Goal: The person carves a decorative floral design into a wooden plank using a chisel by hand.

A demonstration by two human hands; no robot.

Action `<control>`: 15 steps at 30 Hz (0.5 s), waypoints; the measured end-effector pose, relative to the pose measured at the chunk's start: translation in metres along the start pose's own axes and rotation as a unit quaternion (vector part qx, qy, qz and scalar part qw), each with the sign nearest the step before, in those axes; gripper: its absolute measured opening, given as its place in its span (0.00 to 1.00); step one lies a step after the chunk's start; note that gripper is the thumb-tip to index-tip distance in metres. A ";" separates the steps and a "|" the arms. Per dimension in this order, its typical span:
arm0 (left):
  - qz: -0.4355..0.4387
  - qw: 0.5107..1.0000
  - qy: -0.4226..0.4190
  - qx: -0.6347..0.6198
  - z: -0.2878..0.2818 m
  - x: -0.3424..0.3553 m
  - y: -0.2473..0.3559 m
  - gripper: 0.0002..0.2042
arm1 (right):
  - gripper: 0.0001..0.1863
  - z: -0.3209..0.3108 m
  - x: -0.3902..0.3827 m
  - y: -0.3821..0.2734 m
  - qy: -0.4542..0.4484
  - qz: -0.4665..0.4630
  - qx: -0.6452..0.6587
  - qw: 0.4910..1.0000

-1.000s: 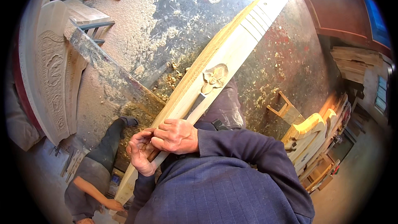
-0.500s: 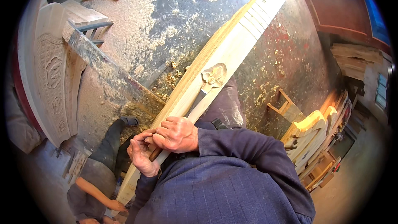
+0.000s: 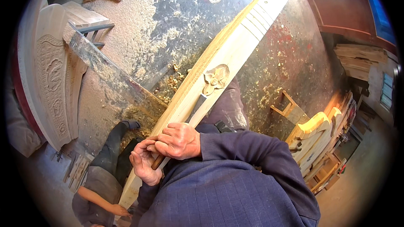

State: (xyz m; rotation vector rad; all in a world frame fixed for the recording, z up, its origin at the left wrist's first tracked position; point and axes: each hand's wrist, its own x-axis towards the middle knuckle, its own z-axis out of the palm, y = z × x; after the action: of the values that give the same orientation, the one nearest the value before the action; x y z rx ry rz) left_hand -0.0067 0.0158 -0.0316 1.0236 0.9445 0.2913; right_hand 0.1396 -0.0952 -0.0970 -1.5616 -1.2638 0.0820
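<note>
A long pale wooden beam (image 3: 233, 46) runs diagonally from lower left to upper right, with a carved flower relief (image 3: 216, 77) on its face. A chisel (image 3: 196, 109) lies along the beam, its blade tip just below the carving. My right hand (image 3: 176, 141) is closed round its tool, knuckles up. Beside it, lower left, my left hand (image 3: 145, 164) has curled fingers on the wooden handle near my body; part of the grip is hidden under the fingers.
A co-worker (image 3: 99, 193) crouches at lower left, one hand at the beam's lower end. Carved panels (image 3: 54, 75) and a dusty plank (image 3: 109, 80) are at left. Boards (image 3: 315, 134), a small wooden stool (image 3: 290, 105) and a reddish cabinet (image 3: 336, 8) are at right. Shavings litter the floor.
The chisel tip moved up into the carving half a second ago and is now back down slightly, my hands a little lower with it. The co-worker has shifted slightly rightward.
</note>
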 end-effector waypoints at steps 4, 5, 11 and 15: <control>-0.001 1.000 -0.004 0.016 -0.004 0.000 0.000 0.37 | 0.10 -0.001 -0.001 -0.001 -0.010 0.001 0.001 1.000; -0.002 1.000 -0.006 0.019 -0.004 0.001 0.000 0.37 | 0.10 -0.001 -0.001 -0.001 -0.009 0.001 0.000 1.000; 0.008 1.000 0.006 -0.003 0.002 -0.001 0.001 0.37 | 0.09 0.000 -0.001 -0.002 0.001 -0.003 -0.007 1.000; 0.007 1.000 -0.004 0.009 -0.003 0.002 0.001 0.37 | 0.07 -0.002 0.002 -0.001 0.002 -0.003 -0.006 1.000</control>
State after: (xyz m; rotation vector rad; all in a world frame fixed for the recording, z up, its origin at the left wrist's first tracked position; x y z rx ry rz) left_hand -0.0078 0.0192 -0.0326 1.0473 0.9354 0.2903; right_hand 0.1405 -0.0952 -0.0945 -1.5673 -1.2684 0.0686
